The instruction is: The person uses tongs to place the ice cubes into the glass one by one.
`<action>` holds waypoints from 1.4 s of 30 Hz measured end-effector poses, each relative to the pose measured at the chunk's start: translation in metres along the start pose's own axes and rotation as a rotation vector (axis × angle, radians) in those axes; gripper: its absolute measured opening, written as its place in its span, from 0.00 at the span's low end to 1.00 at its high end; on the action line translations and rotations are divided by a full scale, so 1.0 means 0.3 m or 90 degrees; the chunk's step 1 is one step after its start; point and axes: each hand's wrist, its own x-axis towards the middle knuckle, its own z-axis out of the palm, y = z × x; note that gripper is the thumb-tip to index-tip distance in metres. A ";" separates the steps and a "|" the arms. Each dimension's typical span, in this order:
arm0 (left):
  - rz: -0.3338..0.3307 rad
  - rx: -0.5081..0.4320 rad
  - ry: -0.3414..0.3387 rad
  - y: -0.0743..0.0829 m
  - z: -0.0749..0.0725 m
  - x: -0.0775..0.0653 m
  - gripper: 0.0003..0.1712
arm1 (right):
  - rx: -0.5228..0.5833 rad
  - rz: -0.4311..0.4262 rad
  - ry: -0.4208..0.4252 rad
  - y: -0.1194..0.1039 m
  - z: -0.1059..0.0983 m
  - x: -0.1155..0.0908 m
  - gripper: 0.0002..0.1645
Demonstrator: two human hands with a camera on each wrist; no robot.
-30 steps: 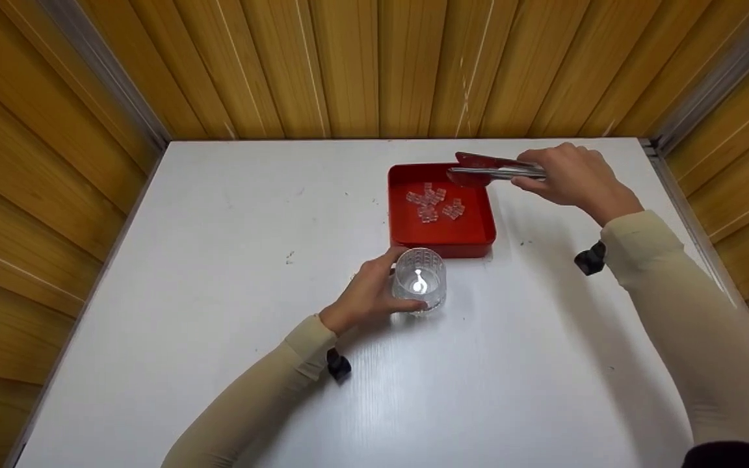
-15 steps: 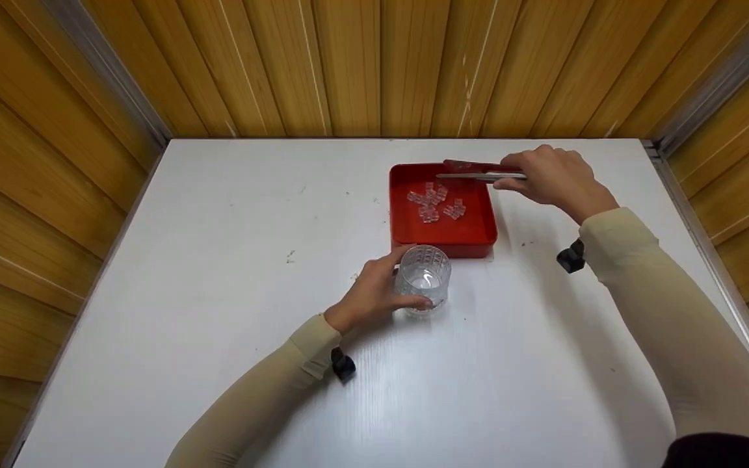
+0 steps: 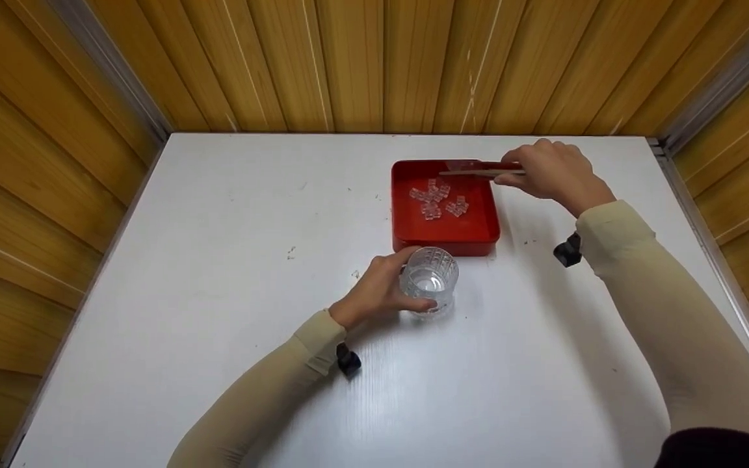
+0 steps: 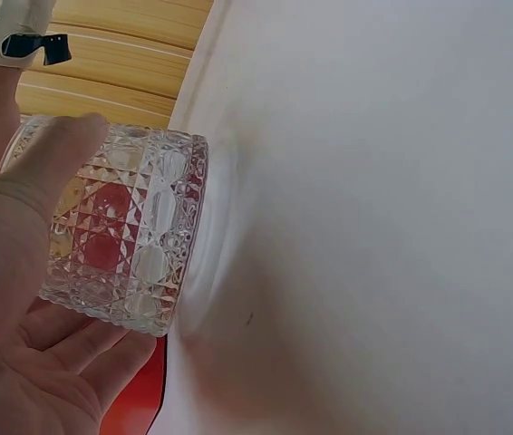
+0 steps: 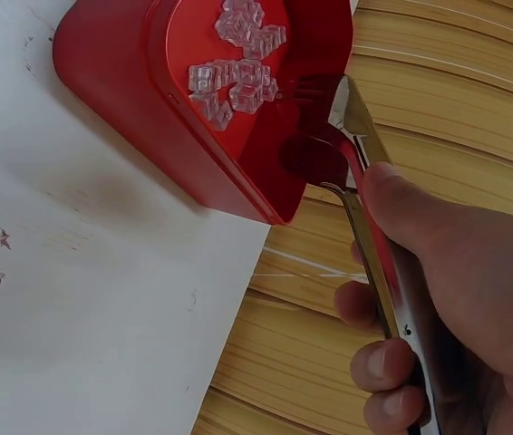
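Note:
My left hand (image 3: 381, 289) holds a clear cut-glass tumbler (image 3: 432, 279), thumb on the near side and fingers round the far side. It stands upright on the white table, just in front of a red square tray (image 3: 446, 249). Clear ice-like cubes (image 3: 431, 210) lie in clusters on the tray's bottom. With my right hand (image 3: 553, 170) I grip metal serving tongs (image 5: 374, 245), which reach into the tray from its back right. One tip is forked, the other spoon-shaped. In the right wrist view the tips are apart beside the cubes, with none between them.
The white table (image 3: 251, 214) carries a few small dark marks. Wood-patterned panels (image 3: 348, 65) rise behind it and at both sides, with grey metal posts at the back corners. A black wrist camera (image 3: 568, 251) hangs at each sleeve cuff.
My right hand has moved left, bringing the tongs from above the tray's back right edge into the tray. The left hand and tumbler have shifted slightly right. The cubes stay put.

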 end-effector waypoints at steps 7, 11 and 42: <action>-0.006 -0.005 -0.002 0.000 0.003 -0.004 0.50 | 0.006 0.010 -0.009 -0.002 0.002 0.013 0.24; 0.015 -0.001 0.008 -0.006 0.005 -0.005 0.49 | -0.002 0.004 -0.008 -0.003 0.009 0.027 0.24; 0.044 -0.022 0.010 -0.002 0.022 0.003 0.48 | -0.001 0.023 -0.042 -0.011 0.045 0.057 0.23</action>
